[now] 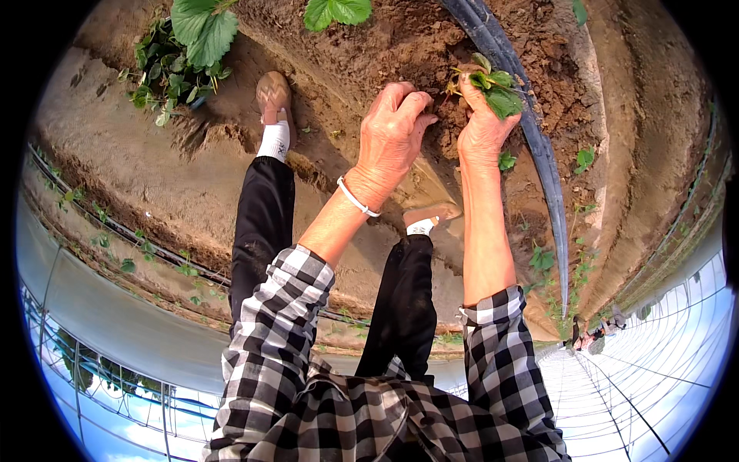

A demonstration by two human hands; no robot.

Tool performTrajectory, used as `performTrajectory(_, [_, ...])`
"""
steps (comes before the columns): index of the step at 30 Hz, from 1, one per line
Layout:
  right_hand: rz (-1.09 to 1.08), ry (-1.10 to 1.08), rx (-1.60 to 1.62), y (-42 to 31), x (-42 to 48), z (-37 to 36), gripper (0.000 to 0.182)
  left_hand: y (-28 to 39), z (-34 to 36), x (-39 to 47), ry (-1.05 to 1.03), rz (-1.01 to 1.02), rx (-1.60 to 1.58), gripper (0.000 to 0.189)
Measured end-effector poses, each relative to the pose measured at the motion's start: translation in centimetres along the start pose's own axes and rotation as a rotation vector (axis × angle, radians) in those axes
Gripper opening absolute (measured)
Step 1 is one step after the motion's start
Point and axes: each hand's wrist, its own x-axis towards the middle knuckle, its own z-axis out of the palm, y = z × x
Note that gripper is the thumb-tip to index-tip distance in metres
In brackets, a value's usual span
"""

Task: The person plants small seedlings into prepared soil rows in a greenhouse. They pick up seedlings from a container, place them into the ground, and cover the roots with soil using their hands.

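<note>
My right hand [488, 130] grips a small leafy seedling [501, 95], which looks like a strawberry plant, between thumb and fingers. Its green leaves spread over the fingers, and thin pale stems or roots stick out to the left. Just left of it, my left hand [395, 130] hangs over the soil with curled fingers; whether anything is pinched in it is hidden. Both hands are above a ridge of loose brown soil [398, 55]. A black flat drip hose [534, 136] runs along the ridge, close to the right hand.
A container heaped with leafy seedlings [173, 72] stands at the upper left. Large strawberry leaves [211, 32] overhang it. My shoes [273, 95] are on the bare furrow. Small plants [542, 260] grow beside the hose. People [594, 338] are far off under the greenhouse frame [641, 375].
</note>
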Motion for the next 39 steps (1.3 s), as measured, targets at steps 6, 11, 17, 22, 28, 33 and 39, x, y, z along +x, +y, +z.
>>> performTrajectory(6, [0.024, -0.011, -0.031, 0.1, 0.3, -0.4, 0.027, -0.7, 1.8, 2.1, -0.012, 0.111, 0.273, 0.021])
performTrajectory(11, [0.134, 0.002, -0.072, 0.1, 0.6, -0.6, 0.037, 0.1, 0.6, 3.3, -0.152, -0.041, 0.177, 0.016])
performTrajectory(17, [0.001, -0.089, -0.101, -0.1, 0.1, -0.6, 0.019, 0.7, 1.1, 4.8, -0.304, 0.020, 0.436, 0.019])
performTrajectory(22, [0.160, -0.043, -0.054, -0.8, 0.2, -0.5, 0.024, 0.2, 0.1, 6.1, -0.387, -0.023, 0.323, 0.023])
performTrajectory(28, [0.029, -0.149, -0.051, -0.4, -0.2, -0.8, 0.024, 0.6, 0.4, 7.0, -0.397, 0.009, 0.574, 0.027])
performTrajectory(33, [0.104, -0.101, -0.096, -0.7, 0.0, -0.3, 0.025, 0.3, -0.1, 8.0, -0.469, -0.002, 0.435, 0.028])
performTrajectory(39, [0.125, -0.136, -0.013, -0.3, 0.2, -0.9, 0.026, 0.6, -0.7, 10.2, -0.470, -0.019, 0.517, 0.033])
